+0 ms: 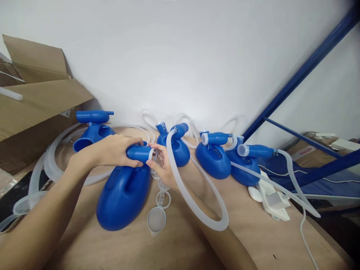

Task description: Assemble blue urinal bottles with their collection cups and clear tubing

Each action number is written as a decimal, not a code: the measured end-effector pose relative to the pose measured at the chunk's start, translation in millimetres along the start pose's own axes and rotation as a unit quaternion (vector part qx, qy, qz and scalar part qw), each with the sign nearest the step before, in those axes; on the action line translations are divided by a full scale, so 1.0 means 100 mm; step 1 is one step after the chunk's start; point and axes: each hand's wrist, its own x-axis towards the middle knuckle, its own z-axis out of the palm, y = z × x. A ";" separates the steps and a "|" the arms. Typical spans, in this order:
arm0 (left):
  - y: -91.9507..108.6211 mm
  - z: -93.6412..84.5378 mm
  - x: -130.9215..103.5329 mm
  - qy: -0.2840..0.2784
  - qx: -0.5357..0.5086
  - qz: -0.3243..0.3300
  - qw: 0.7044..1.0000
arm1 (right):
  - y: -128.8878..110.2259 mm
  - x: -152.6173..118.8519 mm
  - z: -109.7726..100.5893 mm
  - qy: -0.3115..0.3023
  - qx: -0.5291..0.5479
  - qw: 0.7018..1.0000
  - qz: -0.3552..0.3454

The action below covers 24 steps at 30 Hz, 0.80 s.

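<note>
My left hand (123, 150) is closed around a blue tube-shaped mouthpiece (139, 153) from above and behind. The mouthpiece lies level over a blue urinal bottle (123, 198), which rests on the table in front of me. My right hand (163, 165) closes its thumb and fingers on the white ring (151, 154) at the mouthpiece's right end. Partly hidden under that hand, translucent caps with rings (156, 220) lie in a line on the wood. A clear hose (194, 202) loops over my right forearm from another blue bottle (180, 150) behind.
Two more blue bottles with hoses (213, 161) stand to the right, beside a white power strip (274, 198). Back left is an uncapped blue bottle (95, 135) amid coiled clear hose (52, 161). A cardboard box (47, 97) flanks the left, a blue metal frame (303, 71) the right.
</note>
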 end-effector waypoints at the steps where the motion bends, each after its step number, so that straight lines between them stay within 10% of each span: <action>1: -0.02 0.01 0.00 -0.002 -0.008 -0.001 1.000 | 0.02 0.00 0.01 -0.003 0.006 1.000 -0.001; 17: 0.01 0.04 0.00 0.001 -0.017 0.017 1.000 | -0.19 0.16 -0.17 -0.107 -0.061 0.992 0.013; 24: 0.05 0.10 0.03 0.028 -0.039 0.039 0.998 | -0.17 0.38 -0.10 -0.046 -0.164 0.974 -0.148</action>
